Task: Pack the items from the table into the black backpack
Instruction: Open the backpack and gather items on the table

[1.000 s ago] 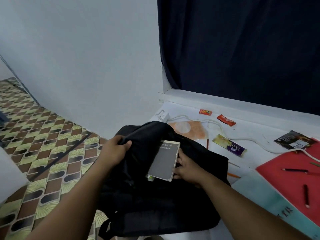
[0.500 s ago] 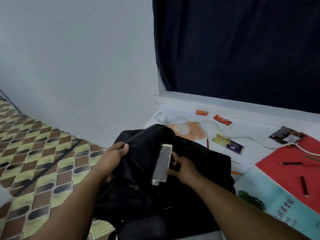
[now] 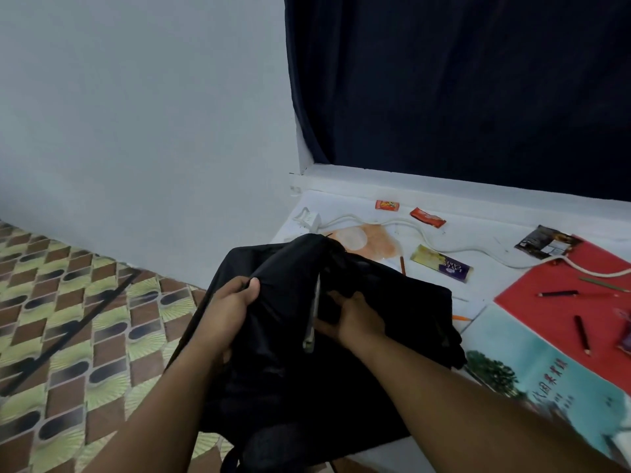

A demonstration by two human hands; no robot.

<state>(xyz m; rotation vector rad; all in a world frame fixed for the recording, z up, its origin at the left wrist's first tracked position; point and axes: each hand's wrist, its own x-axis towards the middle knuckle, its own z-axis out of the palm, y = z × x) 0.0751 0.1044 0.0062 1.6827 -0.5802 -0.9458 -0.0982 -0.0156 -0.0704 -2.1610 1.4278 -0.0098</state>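
Now the left hand (image 3: 229, 303) grips the black backpack (image 3: 382, 315) by its fabric, pulling the mouth wide — so the right hand (image 3: 355, 324), clasping a slim notebook (image 3: 312, 317) edge-on, can slide it in. Pencils (image 3: 558, 293) and snack packets (image 3: 440, 263) wait beyond the backpack.

backpack (image 3: 375, 302): black
curtain (image 3: 461, 80): dark navy
floor (image 3: 68, 319): brown and yellow-green tile pattern
folder (image 3: 563, 302): red
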